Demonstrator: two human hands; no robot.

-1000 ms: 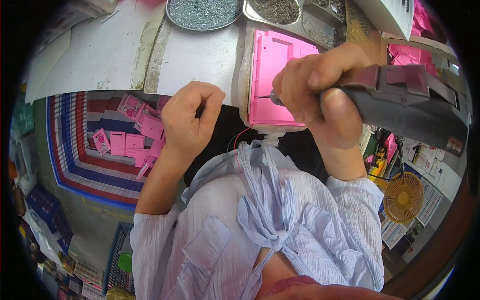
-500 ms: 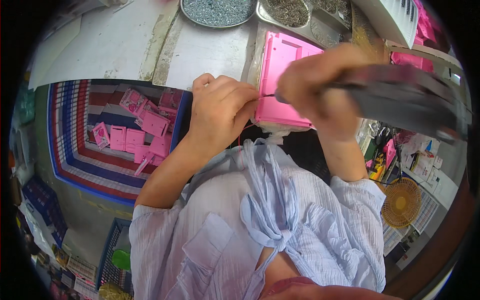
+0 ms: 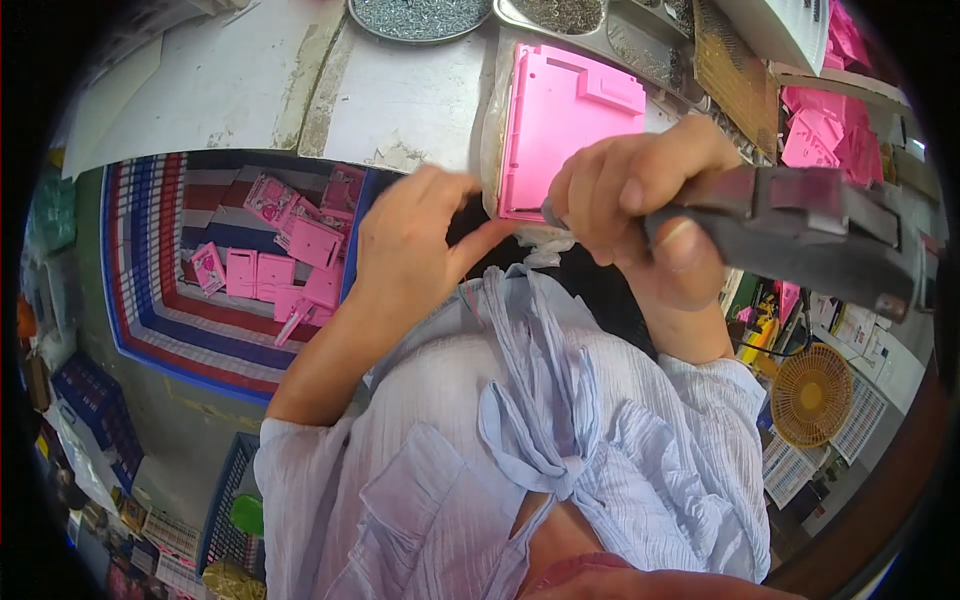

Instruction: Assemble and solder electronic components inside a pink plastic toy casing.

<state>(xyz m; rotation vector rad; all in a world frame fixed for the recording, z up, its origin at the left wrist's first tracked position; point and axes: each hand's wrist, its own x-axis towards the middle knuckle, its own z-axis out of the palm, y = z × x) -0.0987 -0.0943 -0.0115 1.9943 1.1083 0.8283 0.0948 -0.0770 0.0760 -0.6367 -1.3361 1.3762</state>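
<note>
A flat pink plastic panel (image 3: 565, 125) lies on the workbench, with a raised rim and a small raised block along its far edge. My right hand (image 3: 650, 200) is wrapped round a dark electric screwdriver (image 3: 780, 225). The driver's nose is over the panel's near edge; I cannot tell whether its bit touches a screw. Left of the panel is my left hand (image 3: 415, 230), slightly blurred, thumb and fingers apart with nothing visible between them. Its thumb reaches towards the panel's near left corner; whether it touches is unclear.
Beyond the panel stand a round metal tray (image 3: 420, 18) of silvery screws and a divided steel tray (image 3: 590, 42) of small hardware. A blue-rimmed striped crate (image 3: 140, 330) at left holds several pink parts (image 3: 315, 243). A yellow fan (image 3: 812, 395) and more pink pieces (image 3: 815, 135) are at right.
My left hand has drawn back from the panel's edge and its thumb has spread. My right hand and the screwdriver have shifted slightly nearer, to the panel's near edge.
</note>
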